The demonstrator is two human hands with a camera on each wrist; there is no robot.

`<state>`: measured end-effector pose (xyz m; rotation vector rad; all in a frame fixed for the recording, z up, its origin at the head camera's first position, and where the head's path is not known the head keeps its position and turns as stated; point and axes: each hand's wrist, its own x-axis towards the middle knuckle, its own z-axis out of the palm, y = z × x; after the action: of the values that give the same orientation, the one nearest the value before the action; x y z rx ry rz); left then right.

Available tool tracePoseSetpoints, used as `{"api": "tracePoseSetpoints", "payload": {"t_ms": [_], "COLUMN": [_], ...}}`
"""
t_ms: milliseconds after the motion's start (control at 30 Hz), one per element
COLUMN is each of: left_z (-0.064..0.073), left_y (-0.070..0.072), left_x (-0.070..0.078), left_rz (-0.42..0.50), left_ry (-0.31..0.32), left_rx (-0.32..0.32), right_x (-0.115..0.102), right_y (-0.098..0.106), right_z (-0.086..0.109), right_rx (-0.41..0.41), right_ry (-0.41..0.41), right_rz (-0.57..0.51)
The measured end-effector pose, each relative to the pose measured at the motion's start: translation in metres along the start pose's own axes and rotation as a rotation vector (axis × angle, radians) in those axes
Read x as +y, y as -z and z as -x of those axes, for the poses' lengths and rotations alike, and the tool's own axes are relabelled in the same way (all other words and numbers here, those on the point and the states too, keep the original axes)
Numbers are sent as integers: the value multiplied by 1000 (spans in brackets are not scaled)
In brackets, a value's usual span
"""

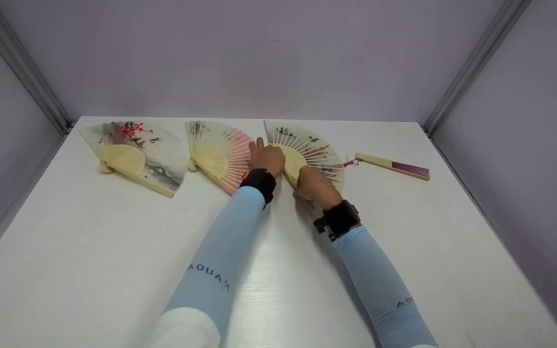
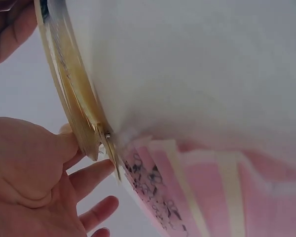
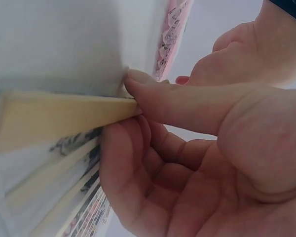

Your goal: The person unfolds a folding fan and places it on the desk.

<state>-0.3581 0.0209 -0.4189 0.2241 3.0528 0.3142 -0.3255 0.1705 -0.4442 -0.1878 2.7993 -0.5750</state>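
My left hand (image 1: 267, 158) pinches the pivot end of an unfolded hand fan (image 1: 294, 155) with pale ribs and a flower print. In the left wrist view, the thumb and index finger of the left hand (image 2: 34, 173) meet at this pivot end, beside the rivet. My right hand (image 1: 318, 186) pinches the fan's near outer rib (image 3: 69, 116) between thumb and curled fingers, seen closely in the right wrist view. A pink and white fan (image 1: 213, 154) lies spread just left, partly covered by my left hand and wrist.
On the far left, a white fan (image 1: 162, 150) with red blossoms lies spread on the white table (image 1: 114, 251). A folded fan (image 1: 394, 166) with a purple end and a pink tassel (image 1: 351, 163) lies at the right. Walls enclose the table's back and sides.
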Motion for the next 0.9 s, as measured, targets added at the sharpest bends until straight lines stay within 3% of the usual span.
{"api": "tracePoseSetpoints", "payload": {"t_ms": [67, 167, 233, 300, 400, 467, 600, 800, 900], "left_z": [0, 0, -1, -2, -3, -4, 1, 11, 9], "left_y": [0, -1, -2, -1, 0, 2, 8, 12, 9], "left_x": [1, 1, 1, 0, -3, -4, -5, -5, -6], "left_rz": [-41, -41, -41, -33, -29, -16, 2, 126, 200], "left_ry": [-10, -2, 8, 7, -1, -3, 5, 77, 135], "left_rx": [-8, 3, 9, 8, -11, -23, -69, -133, -143], "right_x": [11, -6, 2, -11, -1, -8, 4, -28, -32], "right_y": [-8, 2, -1, 8, 4, 5, -2, 18, 24], "right_z": [-14, 6, 2, 16, 4, 7, -4, 35, 42], "right_rx": [14, 18, 32, 18, 19, 32, 82, 30, -18], "right_ry": [0, -32, 3, -18, -16, -44, 14, -2, -6], "right_rz": [1, 9, -13, -29, -55, -35, -34, -123, -128]}}
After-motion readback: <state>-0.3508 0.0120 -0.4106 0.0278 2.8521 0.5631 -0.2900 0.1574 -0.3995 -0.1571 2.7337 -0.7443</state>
